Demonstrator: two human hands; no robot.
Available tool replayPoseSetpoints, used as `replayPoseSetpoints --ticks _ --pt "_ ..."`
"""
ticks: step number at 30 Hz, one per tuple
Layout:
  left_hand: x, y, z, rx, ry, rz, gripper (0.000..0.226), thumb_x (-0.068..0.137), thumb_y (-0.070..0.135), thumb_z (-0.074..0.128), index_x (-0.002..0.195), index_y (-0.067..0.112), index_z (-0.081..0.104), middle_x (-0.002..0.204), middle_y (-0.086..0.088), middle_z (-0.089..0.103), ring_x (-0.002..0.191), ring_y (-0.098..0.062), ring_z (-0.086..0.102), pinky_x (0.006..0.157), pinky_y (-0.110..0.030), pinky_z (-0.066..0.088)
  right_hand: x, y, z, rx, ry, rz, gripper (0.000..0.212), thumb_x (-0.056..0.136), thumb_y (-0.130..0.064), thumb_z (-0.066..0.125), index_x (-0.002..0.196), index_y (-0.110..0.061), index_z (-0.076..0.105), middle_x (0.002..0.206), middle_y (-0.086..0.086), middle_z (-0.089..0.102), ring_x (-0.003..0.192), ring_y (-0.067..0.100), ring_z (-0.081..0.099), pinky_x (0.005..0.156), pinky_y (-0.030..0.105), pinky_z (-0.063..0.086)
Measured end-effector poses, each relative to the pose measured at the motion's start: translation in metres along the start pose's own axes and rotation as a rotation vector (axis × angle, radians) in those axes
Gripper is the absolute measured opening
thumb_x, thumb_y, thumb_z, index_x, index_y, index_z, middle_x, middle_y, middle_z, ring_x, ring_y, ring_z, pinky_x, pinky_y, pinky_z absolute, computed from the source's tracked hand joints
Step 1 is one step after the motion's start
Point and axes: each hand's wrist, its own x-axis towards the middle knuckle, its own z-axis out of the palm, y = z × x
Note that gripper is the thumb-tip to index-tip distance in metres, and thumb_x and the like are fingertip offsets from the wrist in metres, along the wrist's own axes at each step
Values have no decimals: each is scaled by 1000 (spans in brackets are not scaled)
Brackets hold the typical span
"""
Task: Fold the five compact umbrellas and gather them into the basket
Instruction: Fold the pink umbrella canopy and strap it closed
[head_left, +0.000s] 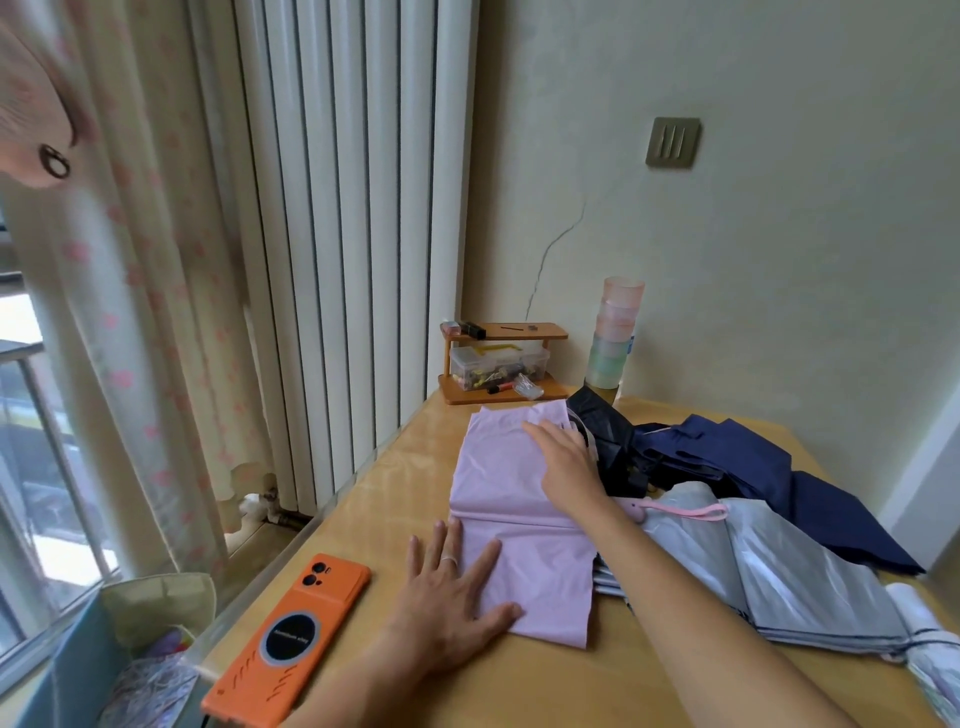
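Observation:
A lilac umbrella canopy lies spread flat on the wooden table. My left hand presses flat on its near left corner, fingers straight. My right hand lies flat on its far right part. To the right lies a silver-grey umbrella with a pink handle and wrist strap. Behind it are a navy umbrella and a black one. A pale umbrella end shows at the right edge. A fabric basket sits low at the left, beside the table.
An orange phone lies face down near the table's left front edge. At the back stand a small wooden shelf with a clear box and a stack of plastic cups. A radiator and curtain line the left side.

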Motion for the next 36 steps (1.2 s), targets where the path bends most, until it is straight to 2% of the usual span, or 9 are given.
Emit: replayPoseSetpoints --ticks 5,12,18,22,26,29,31,33,36 --pt "0 1 -2 13 -10 -4 105 68 99 4 159 47 -5 167 -17 -19 154 -35 -20 121 -59 -13 11 -6 7 -159 11 145 68 98 -11 49 160 -23 24 152 9 39 134 33 35 111 44 32" --pt "-1 2 -2 -40 1 -5 99 75 95 16 160 46 0 168 -13 -18 154 -32 -20 122 -57 -12 16 -7 7 -211 -9 78 24 92 -17 61 115 -25 58 139 1 43 132 27 34 112 44 26" --pt "-8 -3 -14 -552 265 -106 55 104 53 28 132 17 59 164 -15 30 157 -21 5 124 -27 1 -10 -14 -11 -89 242 -52 10 90 -12 56 90 -22 53 96 -5 57 101 24 54 90 40 33" --pt "-7 -8 -20 -814 315 -196 47 110 27 31 110 14 76 158 -18 36 153 -16 17 120 -22 13 -55 -24 -26 19 213 -245 11 82 -13 59 85 -19 49 85 -4 56 84 23 52 76 38 38" --pt "3 -11 -17 -1031 401 -302 65 104 54 26 96 18 80 125 -10 68 133 -25 49 114 -46 37 -108 -31 -25 118 56 -337 12 79 -17 52 84 -25 44 82 -6 53 80 21 51 72 39 44" --pt "15 -20 -10 -1123 424 -382 89 92 77 21 92 5 73 105 -23 69 108 -42 62 101 -57 47 -137 -29 -12 45 -41 -359 7 81 -17 53 86 -21 54 86 -2 58 86 21 54 77 36 44" --pt "11 -16 -19 -1156 391 -396 77 94 70 31 81 5 70 80 -17 70 99 -39 65 94 -52 51 -149 -24 -4 20 -105 -333 9 84 -19 51 89 -21 57 90 -3 59 91 20 55 81 36 46" --pt "12 -16 -22 -1024 314 -368 58 96 50 47 75 1 71 72 -6 67 124 -28 55 99 -35 44 -156 -21 -1 30 -150 -291 12 86 -22 49 92 -24 59 92 -4 59 94 19 56 84 37 48" --pt "15 -18 -15 -815 279 -333 39 78 44 53 84 14 78 100 2 72 141 -16 36 100 -25 34 -160 -21 -3 31 -198 -242 15 87 -25 48 95 -26 60 96 -5 60 97 19 57 85 37 49"
